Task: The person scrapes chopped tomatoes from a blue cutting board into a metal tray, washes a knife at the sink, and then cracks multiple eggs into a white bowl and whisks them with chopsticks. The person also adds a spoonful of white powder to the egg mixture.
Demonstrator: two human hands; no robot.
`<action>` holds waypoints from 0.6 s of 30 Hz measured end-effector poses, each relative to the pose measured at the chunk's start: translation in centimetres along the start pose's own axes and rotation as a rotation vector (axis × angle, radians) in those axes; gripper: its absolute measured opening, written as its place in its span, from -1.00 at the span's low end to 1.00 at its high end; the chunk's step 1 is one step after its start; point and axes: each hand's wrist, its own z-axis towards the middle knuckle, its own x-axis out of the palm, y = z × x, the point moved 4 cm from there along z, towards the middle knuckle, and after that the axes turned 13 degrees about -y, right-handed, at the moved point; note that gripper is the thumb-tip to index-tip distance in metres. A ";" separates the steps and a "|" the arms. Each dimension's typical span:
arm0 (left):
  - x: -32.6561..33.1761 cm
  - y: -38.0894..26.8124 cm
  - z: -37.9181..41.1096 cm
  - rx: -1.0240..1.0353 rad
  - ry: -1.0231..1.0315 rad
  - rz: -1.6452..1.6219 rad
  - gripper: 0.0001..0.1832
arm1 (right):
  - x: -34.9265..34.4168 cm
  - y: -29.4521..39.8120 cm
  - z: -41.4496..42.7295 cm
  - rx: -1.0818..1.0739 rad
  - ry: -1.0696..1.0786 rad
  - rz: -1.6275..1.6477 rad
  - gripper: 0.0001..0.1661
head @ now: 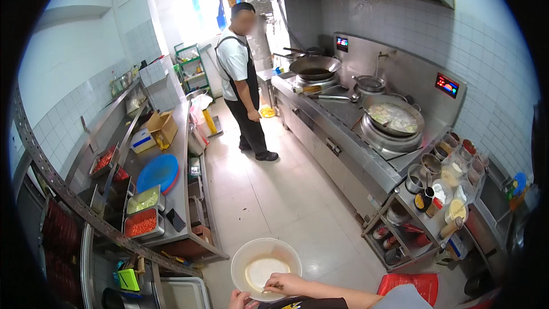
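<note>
A large white plastic tub [266, 242] with a pale, whitish content or bottom sits low in front of me. My right hand [288, 284] is over its near right side, fingers closed on a small brownish item [278, 286] too small to identify. At the tub's near left rim, my left hand [241, 299] shows with bent fingers, partly cut off by the picture's lower edge. Whether it holds anything cannot be told.
A person [240, 68] in a dark apron stands in the aisle. On the right, a wok of simmering food [392, 116] sits on the steel range [309, 124], beside seasoning containers [454, 176]. The left steel counter [176, 193] bears blue round boards [158, 172] and trays of chopped food [143, 225].
</note>
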 end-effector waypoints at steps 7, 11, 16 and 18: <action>4.9 -1.2 3.5 -0.069 0.003 0.252 -0.71 | -4.7 -1.1 -0.3 0.074 -0.181 0.123 -0.78; 7.1 -1.6 4.5 -0.041 0.024 0.358 -0.67 | -6.0 -2.7 0.7 0.072 -0.152 0.056 -0.80; 7.9 -2.8 4.3 -0.007 0.043 0.401 -0.63 | -5.9 -2.7 1.9 -0.011 -0.222 0.110 -0.83; 7.6 -2.8 3.9 0.002 0.034 0.380 -0.63 | -6.0 -2.6 2.7 -0.031 -0.234 0.107 -0.83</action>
